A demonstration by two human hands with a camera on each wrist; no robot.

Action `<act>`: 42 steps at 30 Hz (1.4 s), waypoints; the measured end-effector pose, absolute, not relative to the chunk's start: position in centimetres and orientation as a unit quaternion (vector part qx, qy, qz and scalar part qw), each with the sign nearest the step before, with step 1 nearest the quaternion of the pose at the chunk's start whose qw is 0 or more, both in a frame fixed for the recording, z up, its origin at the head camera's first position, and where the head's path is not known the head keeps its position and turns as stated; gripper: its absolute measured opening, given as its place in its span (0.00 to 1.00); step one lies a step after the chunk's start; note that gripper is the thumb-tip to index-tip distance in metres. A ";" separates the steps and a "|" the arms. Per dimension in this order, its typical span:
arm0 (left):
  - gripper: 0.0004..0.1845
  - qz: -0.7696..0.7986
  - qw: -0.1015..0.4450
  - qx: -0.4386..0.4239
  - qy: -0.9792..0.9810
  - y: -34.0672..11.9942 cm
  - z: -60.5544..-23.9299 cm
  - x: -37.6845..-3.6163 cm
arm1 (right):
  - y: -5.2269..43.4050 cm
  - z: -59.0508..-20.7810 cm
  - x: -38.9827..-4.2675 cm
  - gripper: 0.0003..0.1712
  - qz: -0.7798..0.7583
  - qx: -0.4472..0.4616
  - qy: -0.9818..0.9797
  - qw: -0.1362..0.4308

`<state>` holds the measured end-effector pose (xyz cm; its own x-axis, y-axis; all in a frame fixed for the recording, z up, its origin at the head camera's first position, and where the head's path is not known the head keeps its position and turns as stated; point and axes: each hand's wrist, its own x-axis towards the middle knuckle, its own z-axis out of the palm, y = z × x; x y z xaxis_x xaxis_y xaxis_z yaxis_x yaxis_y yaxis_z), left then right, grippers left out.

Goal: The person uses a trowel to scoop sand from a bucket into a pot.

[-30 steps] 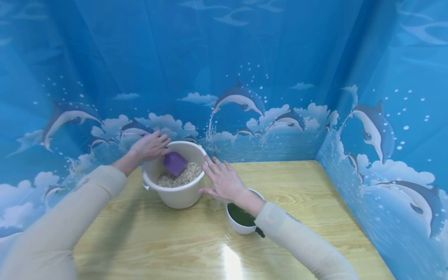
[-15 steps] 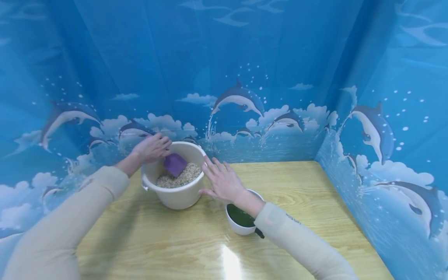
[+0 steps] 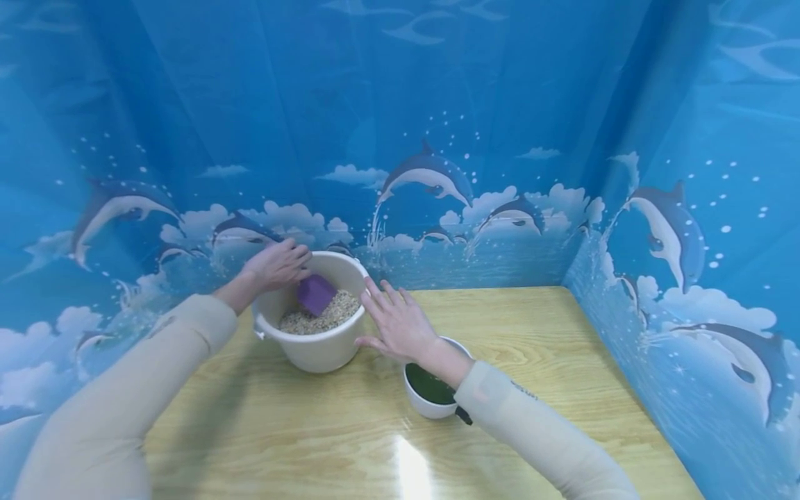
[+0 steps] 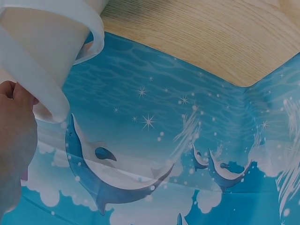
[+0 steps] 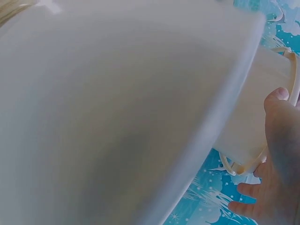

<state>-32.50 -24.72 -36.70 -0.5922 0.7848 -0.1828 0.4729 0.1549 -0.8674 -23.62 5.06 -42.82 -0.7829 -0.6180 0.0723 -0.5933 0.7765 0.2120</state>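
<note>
Left grip [image 3: 277,266] holding purple scoop [image 3: 317,295]; grains [image 3: 321,319] just right of it, in bucket [image 3: 321,354]. Right grip [image 3: 400,321] wide against its rim; green-filled bowl [image 3: 431,410] under that wrist.

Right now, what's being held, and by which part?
Left hand: purple scoop, by its upper end, mostly hidden there. Right hand: grips nothing, at the bucket.

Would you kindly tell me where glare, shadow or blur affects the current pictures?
Head view: glare streaks the near tabletop, and a soft shadow lies at left; right wrist view: the close white bowl is blurred, the bucket beyond clearer; left wrist view: dimmer light, backdrop dolphins fairly sharp.
</note>
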 end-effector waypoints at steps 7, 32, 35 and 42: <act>0.28 0.490 0.133 -0.424 -0.750 -24.4 -36.9 -32.6 | 5.0 -42.6 -23.6 0.55 -0.089 0.318 -0.942 0.064; 0.32 0.458 0.100 -0.435 -0.769 -25.0 -37.7 -31.9 | 4.9 -42.7 -23.6 0.55 -0.087 0.319 -0.941 0.067; 0.33 0.448 0.091 -0.436 -0.775 -25.0 -37.6 -31.7 | 4.9 -42.7 -23.5 0.54 -0.089 0.317 -0.942 0.066; 0.33 0.443 0.095 -0.438 -0.776 -25.1 -37.7 -31.6 | 4.9 -42.8 -23.5 0.54 -0.091 0.319 -0.941 0.063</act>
